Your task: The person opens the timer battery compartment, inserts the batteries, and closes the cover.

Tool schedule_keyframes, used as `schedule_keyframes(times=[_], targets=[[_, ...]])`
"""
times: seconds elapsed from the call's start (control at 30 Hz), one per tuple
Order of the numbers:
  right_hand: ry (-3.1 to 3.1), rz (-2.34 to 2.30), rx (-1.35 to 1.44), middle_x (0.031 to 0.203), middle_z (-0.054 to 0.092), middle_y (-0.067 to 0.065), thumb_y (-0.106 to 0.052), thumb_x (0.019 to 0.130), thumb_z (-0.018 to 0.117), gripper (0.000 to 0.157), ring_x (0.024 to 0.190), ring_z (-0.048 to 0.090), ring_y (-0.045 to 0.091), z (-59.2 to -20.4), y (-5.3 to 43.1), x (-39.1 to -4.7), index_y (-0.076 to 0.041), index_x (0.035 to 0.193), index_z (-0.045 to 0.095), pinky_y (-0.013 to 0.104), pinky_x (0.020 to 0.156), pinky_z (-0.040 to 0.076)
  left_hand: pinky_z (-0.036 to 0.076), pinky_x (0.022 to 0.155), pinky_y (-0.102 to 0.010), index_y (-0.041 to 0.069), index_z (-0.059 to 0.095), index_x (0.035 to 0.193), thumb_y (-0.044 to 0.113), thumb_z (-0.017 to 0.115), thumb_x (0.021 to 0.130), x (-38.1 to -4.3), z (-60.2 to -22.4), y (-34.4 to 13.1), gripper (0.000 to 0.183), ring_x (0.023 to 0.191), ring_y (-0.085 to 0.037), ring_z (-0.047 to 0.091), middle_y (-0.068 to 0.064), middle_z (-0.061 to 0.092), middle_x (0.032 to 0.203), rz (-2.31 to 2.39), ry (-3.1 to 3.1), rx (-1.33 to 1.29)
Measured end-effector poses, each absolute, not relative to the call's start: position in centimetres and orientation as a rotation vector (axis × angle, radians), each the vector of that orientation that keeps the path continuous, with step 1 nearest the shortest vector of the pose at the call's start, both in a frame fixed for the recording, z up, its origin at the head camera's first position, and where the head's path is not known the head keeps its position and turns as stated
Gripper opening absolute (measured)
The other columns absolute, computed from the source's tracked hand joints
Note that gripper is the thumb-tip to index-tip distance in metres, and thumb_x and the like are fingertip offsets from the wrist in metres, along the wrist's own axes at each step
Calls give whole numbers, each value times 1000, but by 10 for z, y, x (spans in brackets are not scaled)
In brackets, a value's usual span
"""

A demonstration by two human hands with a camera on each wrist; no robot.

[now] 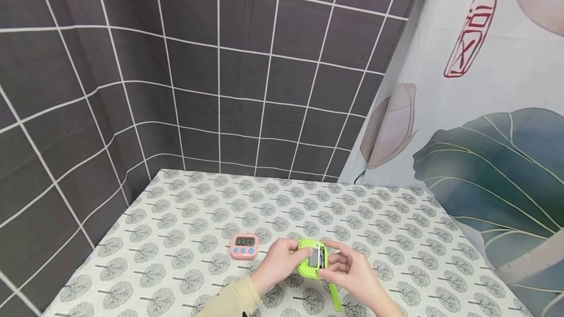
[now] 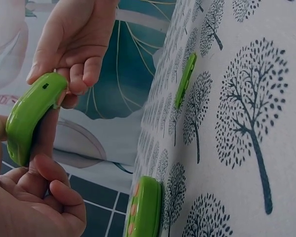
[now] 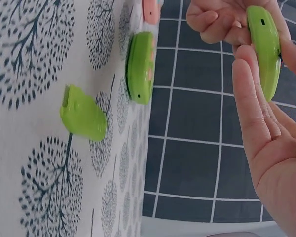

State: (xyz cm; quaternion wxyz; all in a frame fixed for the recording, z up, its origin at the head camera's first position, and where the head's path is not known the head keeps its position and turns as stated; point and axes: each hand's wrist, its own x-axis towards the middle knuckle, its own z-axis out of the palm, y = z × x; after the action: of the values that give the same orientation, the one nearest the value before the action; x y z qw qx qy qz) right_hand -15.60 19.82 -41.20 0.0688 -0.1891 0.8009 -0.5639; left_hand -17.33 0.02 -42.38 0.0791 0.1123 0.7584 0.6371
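A lime-green digital timer, back side up, is held between both hands above the table. Its back shows a grey panel and an uncovered slot with dark and silvery parts inside. My left hand grips the left side, thumb laid over the back and fingers curled underneath. On the right edge, my right hand pinches the case between thumb and forefinger; the other fingers bend inward. Below them a small green cover lies on the tablecloth. A second green timer with orange buttons rests there too, hidden in the head view.
A pink timer with blue buttons, its display reading zeros, lies to the left of my hands. The tree-print tablecloth runs back to a dark grid-patterned curtain. A leaf-painted cloth hangs at the right.
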Motion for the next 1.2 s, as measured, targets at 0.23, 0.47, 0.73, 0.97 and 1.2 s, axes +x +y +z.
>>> schedule_keyframes(times=[0.23, 0.47, 0.73, 0.97, 1.2], targets=[[2311, -1770, -559, 93, 65, 21, -7, 79, 73, 67, 76, 68, 14, -413, 198, -156, 8, 134, 38, 31, 72, 57, 48, 61, -23, 4, 71, 88, 25, 65, 87, -172, -424, 1, 22, 65, -11, 57, -5, 70, 77, 1916, 2275, 335], [2248, -1801, -544, 93, 63, 21, -5, 79, 73, 66, 77, 67, 14, -414, 198, -157, 8, 133, 37, 33, 73, 56, 46, 57, -22, 8, 71, 84, 27, 66, 86, -173, -425, 1, 20, 62, -10, 55, 1, 69, 72, 1888, 2318, 338], [2243, -1815, -503, 91, 62, 17, -5, 81, 70, 62, 75, 67, 15, -414, 197, -156, 7, 133, 38, 35, 72, 57, 49, 59, -22, 6, 71, 88, 26, 67, 86, -174, -427, 1, 21, 64, -10, 59, -4, 71, 76, 1911, 2286, 346], [2279, -1801, -595, 90, 62, 19, -5, 83, 68, 64, 73, 66, 12, -416, 198, -157, 10, 136, 35, 33, 70, 57, 49, 62, -22, 3, 71, 91, 25, 65, 88, -174, -428, 0, 22, 67, -11, 59, -8, 72, 81, 1917, 2280, 355], [2512, -1596, -626, 89, 66, 13, -15, 83, 71, 78, 69, 63, 8, -418, 203, -159, 3, 145, 26, 27, 66, 55, 46, 62, -23, 2, 71, 91, 26, 65, 87, -174, -428, 1, 25, 65, -10, 56, -10, 72, 83, 1925, 2272, 323]])
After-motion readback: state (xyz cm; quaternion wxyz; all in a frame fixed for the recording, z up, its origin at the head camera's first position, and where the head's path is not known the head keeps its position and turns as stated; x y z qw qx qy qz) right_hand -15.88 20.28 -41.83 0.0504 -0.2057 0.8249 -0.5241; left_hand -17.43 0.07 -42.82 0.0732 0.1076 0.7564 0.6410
